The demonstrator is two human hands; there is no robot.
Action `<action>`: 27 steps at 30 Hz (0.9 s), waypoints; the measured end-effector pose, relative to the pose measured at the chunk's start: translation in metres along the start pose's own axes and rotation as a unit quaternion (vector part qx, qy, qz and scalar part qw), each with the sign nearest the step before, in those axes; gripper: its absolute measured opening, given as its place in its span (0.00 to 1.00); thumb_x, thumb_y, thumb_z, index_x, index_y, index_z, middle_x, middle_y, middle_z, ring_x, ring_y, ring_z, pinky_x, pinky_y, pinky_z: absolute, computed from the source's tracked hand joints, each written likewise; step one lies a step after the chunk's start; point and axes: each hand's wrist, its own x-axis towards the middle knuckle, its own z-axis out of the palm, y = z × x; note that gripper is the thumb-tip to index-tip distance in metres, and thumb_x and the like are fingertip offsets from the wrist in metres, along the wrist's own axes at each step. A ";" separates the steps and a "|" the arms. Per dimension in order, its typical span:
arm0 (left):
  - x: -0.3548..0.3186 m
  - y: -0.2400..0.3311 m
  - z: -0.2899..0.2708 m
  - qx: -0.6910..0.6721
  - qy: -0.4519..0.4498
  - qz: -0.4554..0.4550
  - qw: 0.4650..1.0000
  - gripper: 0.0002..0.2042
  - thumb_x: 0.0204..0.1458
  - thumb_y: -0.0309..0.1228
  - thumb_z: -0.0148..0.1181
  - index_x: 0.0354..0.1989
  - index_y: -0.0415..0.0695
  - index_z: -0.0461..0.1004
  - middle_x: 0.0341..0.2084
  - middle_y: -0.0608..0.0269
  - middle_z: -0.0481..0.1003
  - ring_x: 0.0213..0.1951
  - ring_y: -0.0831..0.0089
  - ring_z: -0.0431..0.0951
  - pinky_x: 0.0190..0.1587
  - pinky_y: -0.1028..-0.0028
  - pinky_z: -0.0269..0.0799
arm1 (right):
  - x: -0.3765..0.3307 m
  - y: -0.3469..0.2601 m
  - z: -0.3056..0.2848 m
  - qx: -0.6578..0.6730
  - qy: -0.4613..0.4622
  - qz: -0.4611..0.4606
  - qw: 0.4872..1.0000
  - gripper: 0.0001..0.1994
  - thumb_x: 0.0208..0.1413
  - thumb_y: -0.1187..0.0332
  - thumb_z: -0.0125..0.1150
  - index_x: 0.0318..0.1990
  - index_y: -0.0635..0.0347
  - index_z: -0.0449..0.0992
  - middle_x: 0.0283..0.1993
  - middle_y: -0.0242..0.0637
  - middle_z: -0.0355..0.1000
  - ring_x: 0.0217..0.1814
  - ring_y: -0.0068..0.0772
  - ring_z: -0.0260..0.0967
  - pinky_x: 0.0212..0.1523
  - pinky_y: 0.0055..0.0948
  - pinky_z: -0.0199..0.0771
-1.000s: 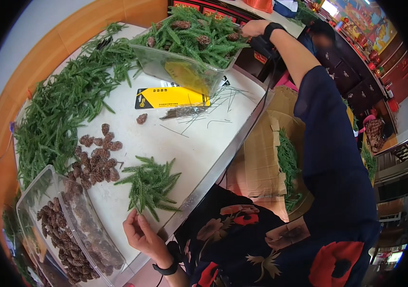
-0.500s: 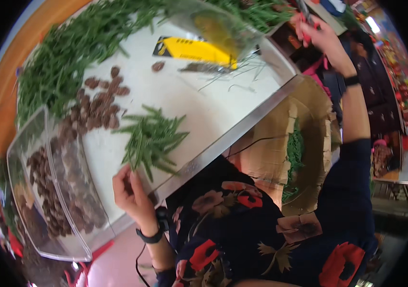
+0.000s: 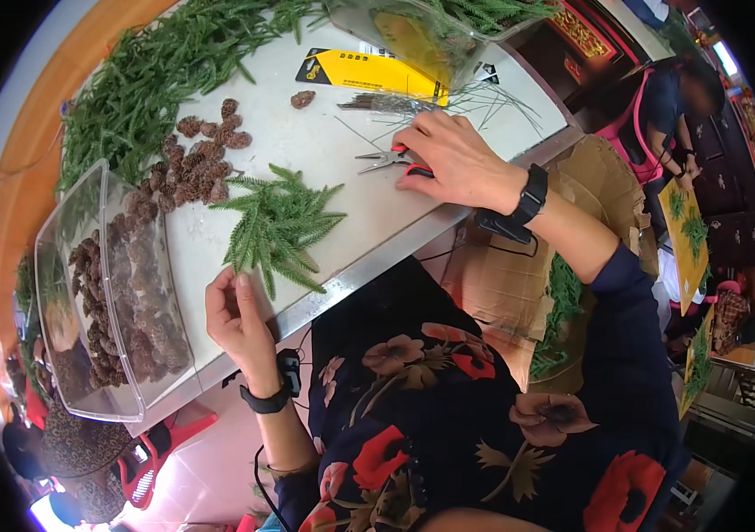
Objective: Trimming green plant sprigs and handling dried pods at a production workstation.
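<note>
Fingers of the right hand [image 3: 462,164] wrap round red-and-black pliers [image 3: 385,160], whose tips stand a little apart; those of the left hand [image 3: 240,328] come nearly together at the lower end of the green sprig cluster [image 3: 280,222], though I can't tell if they pinch it. Its needled branchlets fan out like a pinwheel near the table's metal edge [image 3: 342,291]. Brown pinecones [image 3: 193,175] sit up to its left; white tabletop [image 3: 342,244] shows between it and the pliers.

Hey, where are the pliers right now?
In the head view, the pliers are in the right hand, over the white tabletop, to the right of the green sprigs by the left hand and below the yellow card.
</note>
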 end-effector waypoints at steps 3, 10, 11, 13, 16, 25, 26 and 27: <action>0.001 -0.002 -0.001 -0.002 0.003 0.003 1.000 0.09 0.58 0.28 0.56 0.43 0.36 0.72 0.28 0.72 0.71 0.28 0.88 0.65 0.31 0.87 0.61 | 0.005 0.004 0.000 -0.001 0.014 -0.009 1.000 0.17 0.48 0.56 0.65 0.39 0.58 0.74 0.34 0.39 0.69 0.42 0.44 0.68 0.41 0.36 0.66; 0.001 -0.003 -0.002 -0.009 0.012 0.000 1.000 0.09 0.57 0.29 0.57 0.42 0.36 0.73 0.27 0.72 0.71 0.27 0.88 0.65 0.30 0.87 0.59 | 0.069 0.012 0.021 0.089 -0.010 0.095 0.991 0.10 0.49 0.63 0.61 0.33 0.61 0.75 0.35 0.43 0.71 0.41 0.47 0.70 0.40 0.41 0.69; 0.001 -0.001 -0.004 -0.010 0.003 -0.020 1.000 0.09 0.57 0.29 0.58 0.42 0.36 0.73 0.26 0.72 0.71 0.27 0.88 0.65 0.30 0.87 0.59 | 0.081 0.017 0.030 0.071 -0.001 0.095 0.993 0.09 0.48 0.65 0.59 0.32 0.61 0.76 0.35 0.44 0.73 0.40 0.48 0.70 0.40 0.42 0.69; -0.001 0.001 -0.012 -0.010 -0.010 -0.063 0.998 0.09 0.57 0.28 0.58 0.43 0.37 0.74 0.26 0.73 0.71 0.27 0.88 0.65 0.29 0.87 0.58 | 0.099 0.027 0.045 0.058 0.009 0.088 0.994 0.07 0.47 0.67 0.58 0.31 0.61 0.76 0.35 0.45 0.74 0.40 0.49 0.71 0.40 0.43 0.70; 0.002 0.016 -0.025 0.004 -0.018 -0.041 0.999 0.09 0.56 0.28 0.58 0.43 0.37 0.75 0.25 0.73 0.71 0.26 0.88 0.64 0.28 0.86 0.58 | 0.110 0.037 0.052 0.031 -0.030 0.160 0.986 0.06 0.47 0.68 0.57 0.29 0.59 0.77 0.31 0.45 0.75 0.37 0.49 0.73 0.38 0.42 0.71; 0.078 0.053 -0.019 0.134 -0.034 0.068 0.988 0.11 0.54 0.33 0.60 0.40 0.40 0.77 0.25 0.69 0.74 0.26 0.83 0.69 0.28 0.81 0.64 | 0.110 0.039 0.037 0.092 0.029 0.099 0.990 0.05 0.46 0.71 0.57 0.26 0.61 0.77 0.26 0.46 0.74 0.29 0.46 0.72 0.36 0.37 0.72; 0.089 0.053 -0.012 0.199 -0.048 0.076 0.976 0.10 0.52 0.34 0.61 0.39 0.42 0.77 0.26 0.65 0.76 0.27 0.78 0.73 0.29 0.77 0.66 | 0.113 0.034 0.035 0.122 0.038 0.100 0.987 0.04 0.47 0.71 0.57 0.27 0.61 0.77 0.26 0.44 0.74 0.28 0.43 0.72 0.35 0.35 0.72; 0.101 0.053 -0.006 0.263 -0.062 0.085 0.959 0.10 0.51 0.34 0.61 0.38 0.43 0.77 0.27 0.61 0.77 0.27 0.72 0.76 0.30 0.73 0.69 | 0.116 0.030 0.032 0.151 0.047 0.102 0.982 0.04 0.49 0.71 0.58 0.28 0.62 0.76 0.26 0.42 0.74 0.27 0.40 0.71 0.34 0.34 0.71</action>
